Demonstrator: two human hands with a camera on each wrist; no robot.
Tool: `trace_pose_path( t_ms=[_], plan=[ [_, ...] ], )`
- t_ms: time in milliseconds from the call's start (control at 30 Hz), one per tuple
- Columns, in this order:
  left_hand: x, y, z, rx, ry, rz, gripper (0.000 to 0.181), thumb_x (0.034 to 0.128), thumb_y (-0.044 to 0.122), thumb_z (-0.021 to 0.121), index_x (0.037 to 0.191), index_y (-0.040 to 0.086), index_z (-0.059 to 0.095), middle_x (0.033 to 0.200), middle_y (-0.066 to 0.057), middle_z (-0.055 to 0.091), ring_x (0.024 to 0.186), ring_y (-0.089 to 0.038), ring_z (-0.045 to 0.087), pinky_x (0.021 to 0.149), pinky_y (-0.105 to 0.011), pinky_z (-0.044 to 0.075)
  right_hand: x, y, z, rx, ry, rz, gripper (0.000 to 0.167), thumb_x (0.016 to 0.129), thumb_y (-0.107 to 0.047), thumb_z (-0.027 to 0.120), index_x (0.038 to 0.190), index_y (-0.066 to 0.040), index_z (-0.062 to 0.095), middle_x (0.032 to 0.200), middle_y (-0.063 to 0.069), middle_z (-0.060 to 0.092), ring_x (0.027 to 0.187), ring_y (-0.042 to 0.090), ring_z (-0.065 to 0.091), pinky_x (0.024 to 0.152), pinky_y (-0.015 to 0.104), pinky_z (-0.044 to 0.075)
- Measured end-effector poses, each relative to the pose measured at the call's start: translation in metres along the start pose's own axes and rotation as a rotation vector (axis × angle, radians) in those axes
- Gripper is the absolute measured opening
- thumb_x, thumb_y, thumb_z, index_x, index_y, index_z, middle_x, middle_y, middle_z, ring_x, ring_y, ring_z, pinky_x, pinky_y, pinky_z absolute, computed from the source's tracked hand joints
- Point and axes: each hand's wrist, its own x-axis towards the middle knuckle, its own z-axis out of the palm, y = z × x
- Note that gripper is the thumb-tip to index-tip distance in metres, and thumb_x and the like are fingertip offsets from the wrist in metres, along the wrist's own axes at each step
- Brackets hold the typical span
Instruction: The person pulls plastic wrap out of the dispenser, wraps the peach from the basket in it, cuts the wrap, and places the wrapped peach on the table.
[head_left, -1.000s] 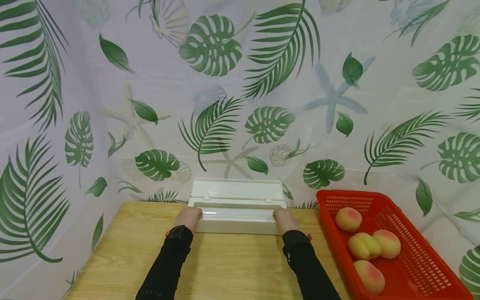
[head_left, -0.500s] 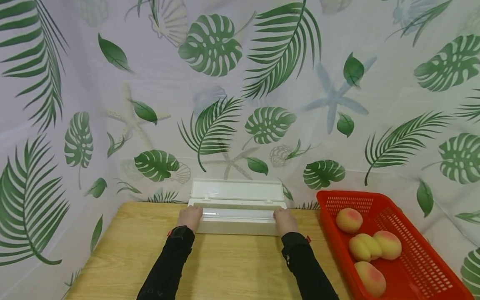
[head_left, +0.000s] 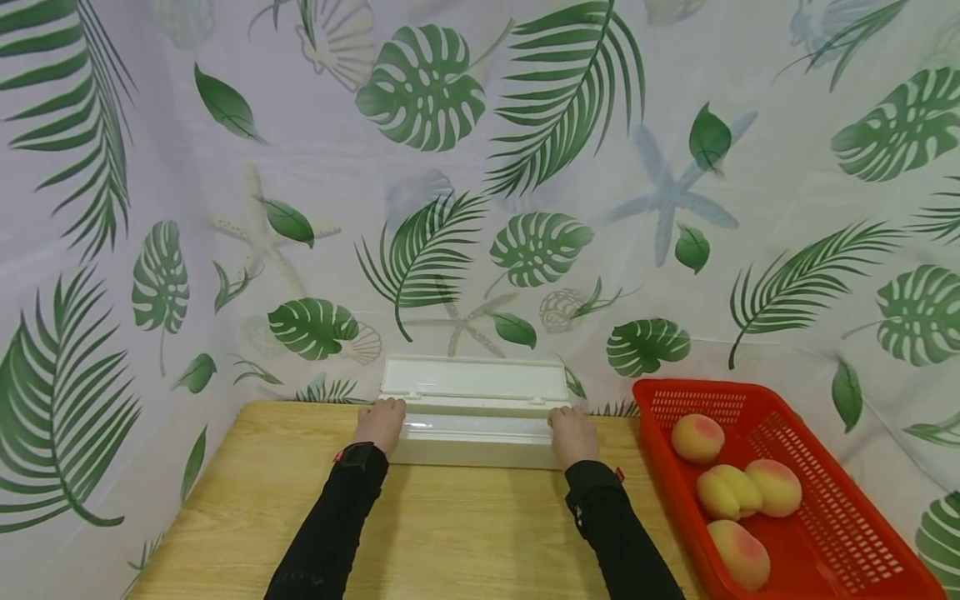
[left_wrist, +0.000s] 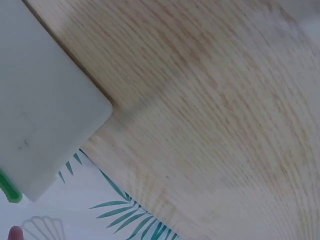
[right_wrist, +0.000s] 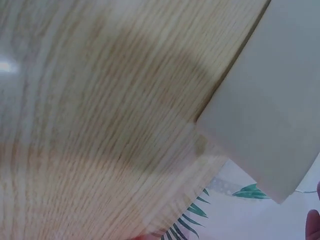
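A long white cling film dispenser point(head_left: 472, 452) stands at the table's back edge. Its lid point(head_left: 474, 377) is tipped back toward the wall, and a shiny clear film roll point(head_left: 476, 427) shows inside. My left hand point(head_left: 380, 425) grips the dispenser's left end, fingers bent over its top near the hinge side. At the opposite end, my right hand point(head_left: 574, 435) grips with curled fingers. Only fingertips of it point(right_wrist: 312, 225) reach the right wrist view, beyond the box corner. One left fingertip point(left_wrist: 16, 233) shows in the left wrist view. Both thumbs are hidden.
To the right stands a red plastic basket point(head_left: 840, 508) with several peaches point(head_left: 698, 439) in it. A wooden table point(head_left: 465, 533) lies under the dispenser. Behind it hangs a leaf-printed cloth point(head_left: 480, 275). A bright green piece point(left_wrist: 10, 189), unclear what, shows beside the box.
My left hand has shifted up and back along the dispenser's end toward the hinge. The right hand's fingers have risen slightly. Dispenser, lid and basket stay in place.
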Motion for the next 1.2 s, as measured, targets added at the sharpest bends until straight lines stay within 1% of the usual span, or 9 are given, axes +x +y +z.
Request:
trace_pose_path(
  t_ms=[133, 233, 333, 533, 633, 800, 933, 1033, 1200],
  plan=[
    [0.0, 0.0, -0.002, -0.004, -0.007, 0.007, 0.014, 0.0842, -0.004, 0.054, 0.094, 0.006, 0.05, 0.088, -0.008, 0.052, 0.086, -0.026, 0.05, 0.07, -0.042, 0.038, -0.001, 0.0, -0.002, 0.003, 0.025, -0.006, 0.006, 0.076, 0.003, 0.063, 0.078, -0.003, 0.062, 0.071, 0.01, 0.06, 0.067, 0.028, 0.054, 0.063, 0.039, 0.046],
    [0.001, 0.001, -0.005, -0.004, -0.016, 0.006, 0.018, 0.0839, -0.005, 0.054, 0.099, 0.004, 0.05, 0.093, -0.01, 0.053, 0.09, -0.027, 0.05, 0.073, -0.043, 0.039, -0.001, -0.001, -0.006, 0.006, 0.023, -0.006, 0.009, 0.075, 0.005, 0.062, 0.079, -0.003, 0.061, 0.069, 0.01, 0.059, 0.065, 0.028, 0.054, 0.063, 0.04, 0.045],
    [0.001, 0.001, -0.008, -0.005, -0.019, 0.001, 0.019, 0.0842, -0.007, 0.053, 0.1, 0.003, 0.05, 0.095, -0.012, 0.053, 0.091, -0.028, 0.05, 0.074, -0.044, 0.039, -0.001, -0.001, -0.01, 0.01, 0.013, -0.003, 0.011, 0.075, 0.006, 0.062, 0.079, -0.003, 0.06, 0.068, 0.01, 0.058, 0.065, 0.027, 0.054, 0.065, 0.04, 0.045],
    [0.003, 0.0, -0.011, 0.028, -0.023, -0.005, 0.017, 0.0853, -0.005, 0.052, 0.1, 0.003, 0.049, 0.094, -0.011, 0.053, 0.09, -0.027, 0.05, 0.075, -0.045, 0.039, 0.001, -0.001, -0.012, 0.038, -0.01, 0.014, 0.01, 0.077, 0.007, 0.06, 0.081, -0.003, 0.059, 0.07, 0.011, 0.058, 0.067, 0.028, 0.055, 0.064, 0.04, 0.046],
    [0.003, 0.001, -0.014, 0.037, -0.024, -0.001, 0.017, 0.0847, -0.004, 0.053, 0.099, 0.003, 0.049, 0.093, -0.011, 0.052, 0.088, -0.027, 0.05, 0.074, -0.045, 0.04, 0.002, 0.0, -0.013, 0.049, -0.005, 0.026, 0.012, 0.077, 0.009, 0.059, 0.081, -0.002, 0.058, 0.072, 0.012, 0.059, 0.068, 0.029, 0.055, 0.065, 0.042, 0.045],
    [0.004, 0.002, -0.02, 0.047, -0.017, 0.003, 0.014, 0.0856, -0.004, 0.052, 0.097, 0.003, 0.049, 0.09, -0.01, 0.052, 0.086, -0.026, 0.05, 0.072, -0.044, 0.04, 0.003, 0.002, -0.015, 0.031, 0.013, 0.013, 0.013, 0.075, 0.009, 0.06, 0.081, -0.002, 0.058, 0.072, 0.012, 0.058, 0.068, 0.03, 0.054, 0.064, 0.044, 0.045],
    [0.005, 0.001, -0.023, 0.053, -0.023, 0.005, 0.014, 0.0865, -0.005, 0.05, 0.098, 0.003, 0.049, 0.089, -0.01, 0.051, 0.086, -0.025, 0.049, 0.073, -0.043, 0.039, 0.005, 0.003, -0.016, 0.024, 0.018, 0.005, 0.013, 0.075, 0.009, 0.06, 0.082, -0.002, 0.059, 0.073, 0.012, 0.058, 0.069, 0.03, 0.056, 0.064, 0.044, 0.045],
    [0.006, 0.0, -0.025, 0.048, -0.01, 0.019, 0.014, 0.0857, -0.006, 0.051, 0.097, 0.002, 0.049, 0.089, -0.011, 0.051, 0.086, -0.027, 0.049, 0.074, -0.043, 0.04, 0.007, 0.004, -0.018, 0.045, 0.026, 0.007, 0.015, 0.075, 0.009, 0.06, 0.083, -0.003, 0.059, 0.075, 0.013, 0.059, 0.07, 0.029, 0.056, 0.065, 0.044, 0.045],
    [0.008, -0.003, -0.026, 0.036, 0.041, 0.075, 0.013, 0.084, -0.009, 0.051, 0.094, -0.001, 0.047, 0.084, -0.013, 0.05, 0.079, -0.027, 0.051, 0.068, -0.036, 0.042, 0.01, 0.004, -0.023, 0.07, 0.053, 0.002, 0.015, 0.074, 0.009, 0.061, 0.083, -0.003, 0.059, 0.075, 0.014, 0.06, 0.069, 0.028, 0.057, 0.065, 0.043, 0.045]
  ],
)
